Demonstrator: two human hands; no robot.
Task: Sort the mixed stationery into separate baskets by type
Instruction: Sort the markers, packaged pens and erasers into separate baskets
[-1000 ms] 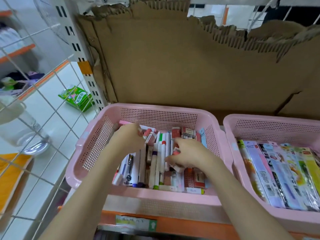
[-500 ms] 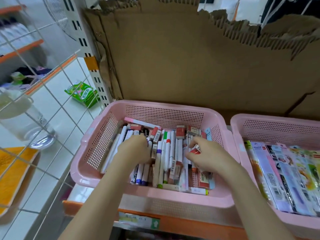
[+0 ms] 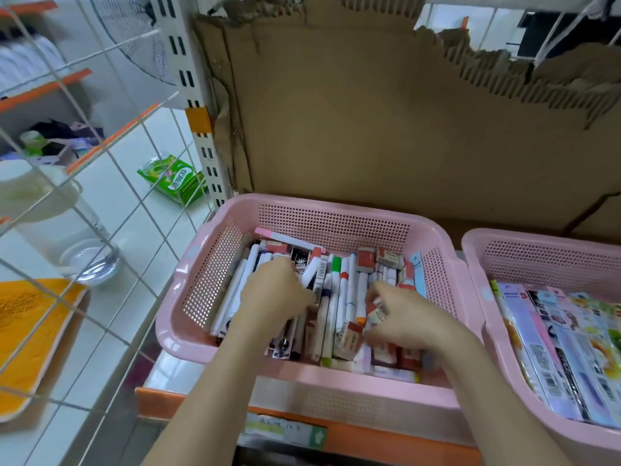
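While both hands reach down into the pink basket [image 3: 215,284] on the left, the right hand [image 3: 406,317] has its fingers curled round a small red-and-white box [image 3: 375,311], pinched near the middle of the heap. The left hand [image 3: 274,294] lies knuckles-up with its fingers bent down among the white pens [image 3: 235,294] on the basket's left side; whether it actually grips any of them cannot be told, since the fingertips are hidden.

Between the two hands, white markers [image 3: 341,297] lie side by side, running front to back, one with a green cap [image 3: 336,264] and one with an orange tip. More small red-and-white boxes [image 3: 365,260] sit at the back right and under the right wrist. A long pink-ended pen [image 3: 285,237] lies crosswise against the far wall.

Just beside it on the right stands a second pink basket [image 3: 477,264], filled with flat packaged items [image 3: 551,348] lying in a row. Both baskets sit on a shelf with an orange front edge [image 3: 369,438], backed by torn brown cardboard [image 3: 386,129]. Beyond a white wire grid [image 3: 100,183] on the left, a green packet [image 3: 174,178] lies on the white tiled floor.
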